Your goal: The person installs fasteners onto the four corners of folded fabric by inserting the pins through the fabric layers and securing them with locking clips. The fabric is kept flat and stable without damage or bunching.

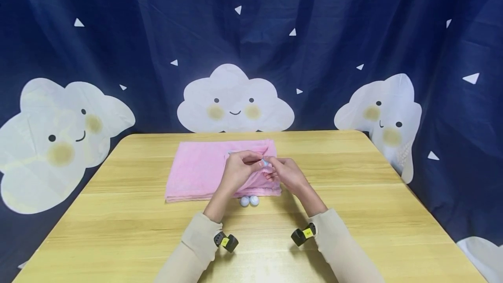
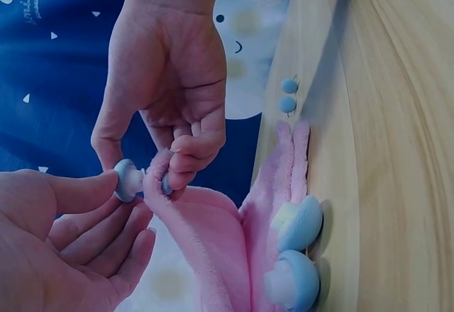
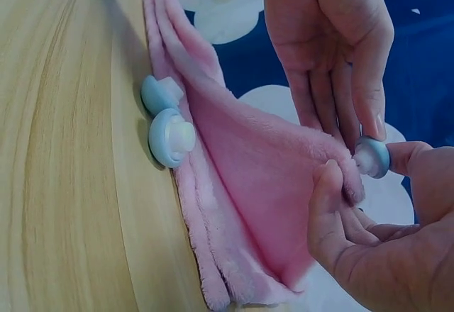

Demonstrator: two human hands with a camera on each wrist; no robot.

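A folded pink fleece blanket (image 1: 196, 165) lies on the table, its right corner lifted between both hands. At that corner is a mushroom-shaped quilt clip (image 3: 374, 157), with a pale blue cap and white stem against the cloth. My left hand (image 2: 64, 234) pinches the cap with its thumb and fingers. My right hand (image 3: 397, 234) grips the blanket corner with curled fingers, while one of its fingertips touches the cap. A second pale blue piece (image 2: 167, 183) shows on the other side of the cloth, partly hidden by right-hand fingers.
Two more mushroom-shaped clips (image 1: 249, 201) lie side by side at the blanket's front edge. Beyond the blanket's end, two small blue round pieces (image 2: 288, 95) rest on the wooden table (image 1: 373, 213). A dark blue curtain (image 1: 251, 34) with smiling clouds hangs behind the table.
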